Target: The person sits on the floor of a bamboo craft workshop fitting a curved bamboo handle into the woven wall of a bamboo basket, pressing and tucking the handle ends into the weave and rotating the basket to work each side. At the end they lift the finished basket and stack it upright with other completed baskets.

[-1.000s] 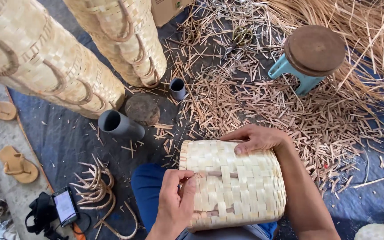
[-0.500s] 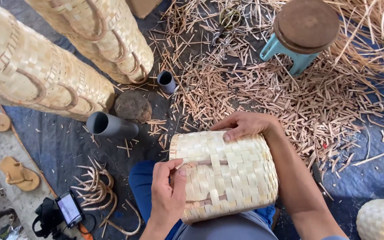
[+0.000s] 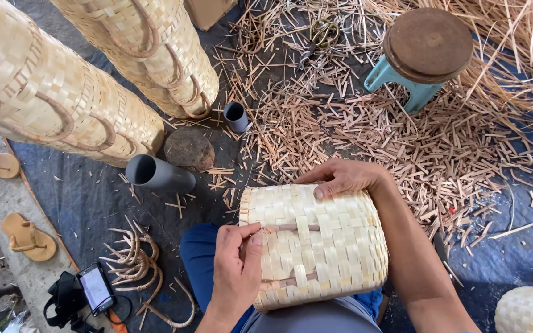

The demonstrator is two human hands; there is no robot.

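A pale woven basket (image 3: pixel 319 243) rests on the person's lap, nearest the camera. The left hand (image 3: pixel 235 271) has its fingers (image 3: pixel 251 237) pinched together on a brown strip (image 3: pixel 291 228) threaded through the weave. The right hand (image 3: pixel 343 179) lies with fingers loosely spread over the far rim, steadying it. Farther left, two grey tubes (image 3: pixel 158 174) lie open and hollow; beyond them, stacked baskets (image 3: pixel 63 105) nest inside one another.

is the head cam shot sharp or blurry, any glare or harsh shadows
Head view: sharp on the pale woven bamboo basket and both hands, left hand, right hand; daylight is soft and even, shadows faint; no glare; the stacked woven baskets bulge at the left edge, wide-lens distortion.
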